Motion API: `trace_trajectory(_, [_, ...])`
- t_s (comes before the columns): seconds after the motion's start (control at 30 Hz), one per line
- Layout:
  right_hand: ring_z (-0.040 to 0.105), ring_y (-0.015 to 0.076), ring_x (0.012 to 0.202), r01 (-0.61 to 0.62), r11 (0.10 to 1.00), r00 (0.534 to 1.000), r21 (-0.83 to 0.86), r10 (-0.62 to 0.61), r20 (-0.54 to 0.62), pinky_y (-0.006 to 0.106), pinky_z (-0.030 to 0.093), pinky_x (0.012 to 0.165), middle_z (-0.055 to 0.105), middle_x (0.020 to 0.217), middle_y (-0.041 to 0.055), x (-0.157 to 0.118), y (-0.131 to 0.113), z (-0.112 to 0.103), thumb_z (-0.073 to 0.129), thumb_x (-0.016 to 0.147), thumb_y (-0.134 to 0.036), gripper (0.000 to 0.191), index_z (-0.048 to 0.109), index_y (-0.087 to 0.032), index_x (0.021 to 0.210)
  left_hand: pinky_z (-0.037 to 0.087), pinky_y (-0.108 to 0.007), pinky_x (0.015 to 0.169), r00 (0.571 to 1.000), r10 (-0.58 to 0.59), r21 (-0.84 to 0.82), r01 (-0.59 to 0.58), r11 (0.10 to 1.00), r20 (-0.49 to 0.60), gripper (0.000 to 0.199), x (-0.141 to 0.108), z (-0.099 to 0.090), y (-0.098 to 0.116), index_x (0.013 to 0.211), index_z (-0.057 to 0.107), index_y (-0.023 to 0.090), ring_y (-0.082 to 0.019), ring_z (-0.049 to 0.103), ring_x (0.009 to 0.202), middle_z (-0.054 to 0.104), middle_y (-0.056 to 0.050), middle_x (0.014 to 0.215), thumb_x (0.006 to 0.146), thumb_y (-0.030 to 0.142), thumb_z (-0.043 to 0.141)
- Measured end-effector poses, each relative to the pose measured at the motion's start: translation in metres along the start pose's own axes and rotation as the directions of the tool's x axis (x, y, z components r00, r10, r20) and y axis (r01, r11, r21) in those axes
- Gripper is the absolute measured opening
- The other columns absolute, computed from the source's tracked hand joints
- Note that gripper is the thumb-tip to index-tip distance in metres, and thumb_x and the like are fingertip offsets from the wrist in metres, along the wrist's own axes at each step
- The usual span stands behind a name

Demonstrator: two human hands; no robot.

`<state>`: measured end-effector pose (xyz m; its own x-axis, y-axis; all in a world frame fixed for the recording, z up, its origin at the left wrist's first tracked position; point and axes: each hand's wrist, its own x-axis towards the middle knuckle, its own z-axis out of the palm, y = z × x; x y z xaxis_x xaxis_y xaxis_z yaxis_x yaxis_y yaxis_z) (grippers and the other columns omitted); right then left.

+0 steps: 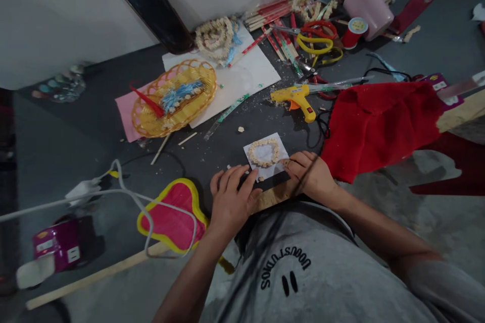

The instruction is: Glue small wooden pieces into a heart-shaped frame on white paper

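Observation:
A small white paper square point(271, 172) lies at the table's near edge, bearing a heart-like ring of pale wooden pieces point(252, 157). One loose pale piece point(260, 179) sits by its lower edge. My left hand point(233, 199) rests palm down at the paper's left side, fingers apart, with the fingertips close to its edge. At the right corner of the paper is my right hand point(312, 176), its fingers bent and pressed together against the thumb. Whatever lies between those fingertips is hidden.
Beyond the paper lie a yellow glue gun point(293, 98), scissors point(316, 43) and a yellow basket point(142, 118) with blue tassels. Red cloth point(379, 126) hangs over the edge at right. A white cable point(142, 207) loops across a pink-and-yellow pad point(174, 217) at left.

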<state>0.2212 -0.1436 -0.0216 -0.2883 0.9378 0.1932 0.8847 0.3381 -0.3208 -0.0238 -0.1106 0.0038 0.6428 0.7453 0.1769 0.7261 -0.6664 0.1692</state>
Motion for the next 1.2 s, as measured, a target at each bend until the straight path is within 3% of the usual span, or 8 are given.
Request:
trace_trajectory(0.3, [0.055, 0.0195, 0.083, 0.005, 0.999, 0.999, -0.053, -0.007, -0.042, 0.035, 0.038, 0.069, 0.07, 0.096, 0.0064, 0.0, 0.0, 0.0, 0.056, 0.096, -0.021, 0.021, 0.071, -0.02, 0.111, 0.033, -0.052, 0.104, 0.999, 0.039, 0.04, -0.04, 0.998, 0.029, 0.035, 0.019, -0.003, 0.019, 0.127, 0.067, 0.026, -0.031, 0.053, 0.113, 0.065, -0.013, 0.121, 0.093, 0.036, 0.061])
trace_trajectory(0.7, [0.054, 0.019, 0.079, 0.008, 1.0, 0.999, -0.03, -0.01, -0.052, 0.035, 0.036, 0.066, 0.07, 0.093, 0.0053, 0.001, 0.001, -0.002, 0.057, 0.096, -0.021, 0.019, 0.072, -0.02, 0.108, 0.029, -0.051, 0.106, 0.996, 0.03, 0.012, -0.031, 0.999, 0.078, 0.038, 0.02, 0.0, 0.018, 0.129, 0.064, 0.026, -0.029, 0.051, 0.115, 0.065, -0.012, 0.124, 0.094, 0.039, 0.06])
trace_trajectory(1.0, [0.055, 0.0185, 0.079, 0.003, 1.0, 0.995, -0.002, -0.003, -0.097, 0.034, 0.037, 0.066, 0.07, 0.09, 0.0055, 0.003, 0.0, -0.004, 0.055, 0.098, -0.024, 0.02, 0.073, -0.018, 0.104, 0.027, -0.051, 0.107, 0.996, 0.056, 0.037, -0.058, 0.998, 0.065, 0.041, 0.019, 0.002, 0.016, 0.132, 0.062, 0.027, -0.029, 0.05, 0.116, 0.065, -0.011, 0.124, 0.093, 0.041, 0.061])
trace_trajectory(1.2, [0.055, 0.0181, 0.079, 0.008, 1.0, 0.993, 0.008, -0.007, -0.119, 0.033, 0.037, 0.067, 0.071, 0.09, 0.0053, 0.004, 0.0, -0.003, 0.056, 0.097, -0.023, 0.018, 0.073, -0.017, 0.099, 0.03, -0.049, 0.103, 0.999, 0.041, -0.023, -0.04, 0.999, 0.018, 0.031, 0.023, 0.002, 0.015, 0.122, 0.067, 0.026, -0.028, 0.049, 0.114, 0.067, -0.01, 0.12, 0.094, 0.036, 0.061])
